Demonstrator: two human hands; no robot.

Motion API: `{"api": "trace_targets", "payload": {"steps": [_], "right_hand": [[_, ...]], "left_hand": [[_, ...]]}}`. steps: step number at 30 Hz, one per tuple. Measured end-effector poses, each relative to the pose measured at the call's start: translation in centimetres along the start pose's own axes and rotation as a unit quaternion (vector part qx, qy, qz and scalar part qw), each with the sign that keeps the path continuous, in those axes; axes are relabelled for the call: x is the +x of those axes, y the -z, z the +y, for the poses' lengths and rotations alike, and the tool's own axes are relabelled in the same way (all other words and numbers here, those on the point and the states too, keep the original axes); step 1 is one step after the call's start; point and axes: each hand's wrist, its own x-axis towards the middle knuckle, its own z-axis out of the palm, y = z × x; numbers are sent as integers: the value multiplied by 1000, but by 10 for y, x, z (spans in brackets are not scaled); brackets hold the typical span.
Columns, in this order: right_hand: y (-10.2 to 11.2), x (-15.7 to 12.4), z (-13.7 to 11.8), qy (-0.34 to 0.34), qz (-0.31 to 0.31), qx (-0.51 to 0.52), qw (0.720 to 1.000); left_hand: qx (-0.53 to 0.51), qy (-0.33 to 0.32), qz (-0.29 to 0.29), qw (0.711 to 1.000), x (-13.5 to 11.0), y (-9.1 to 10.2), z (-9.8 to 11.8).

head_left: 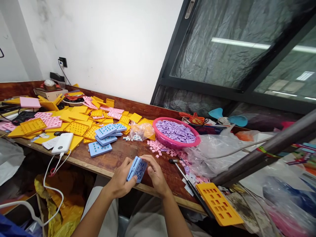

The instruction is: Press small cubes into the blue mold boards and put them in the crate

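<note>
Blue slotted plastic block (137, 169), clasped by left hand (120, 180) and right hand (155, 175), one end hidden under fingers (127, 163)

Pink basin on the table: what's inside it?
The pink basin holds a heap of small lilac tiles; they cover its floor, so the bottom and the pile's depth cannot be seen.

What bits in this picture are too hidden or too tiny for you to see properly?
From the head camera:
- The back of the blue tray: hidden by the left hand and right hand.
- The bottom of the pink basket: hidden by the purple pieces.
- The pink bits: too tiny to see their shape.
- The right end of the table: hidden by the grey pole.
</note>
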Motion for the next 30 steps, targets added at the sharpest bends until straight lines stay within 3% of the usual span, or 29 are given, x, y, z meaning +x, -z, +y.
{"api": "trace_targets", "payload": {"steps": [4,6,8,12,15,21,27,30], "right_hand": [[12,12,-7,-30,-12,-2,999],[15,12,-7,-30,-16,8,999],[17,9,-8,-32,-4,20,999],[16,0,-9,-27,36,26,999],[12,-4,-11,-21,57,15,998],[11,-7,-10,-25,95,-10,995],[29,-7,-2,-65,7,-72,995],[34,-10,6,-69,9,-68,995]], "left_hand": [[49,-10,-65,997,1,5,6],[35,-21,-70,997,1,5,6],[0,-28,-35,999,0,0,3],[-23,-34,96,995,-7,-16,-9],[5,-46,135,990,-11,-29,-15],[10,-44,153,987,-7,-36,-15],[-82,30,132,987,-2,-32,-25],[-123,58,113,984,-3,-31,-31]]}}
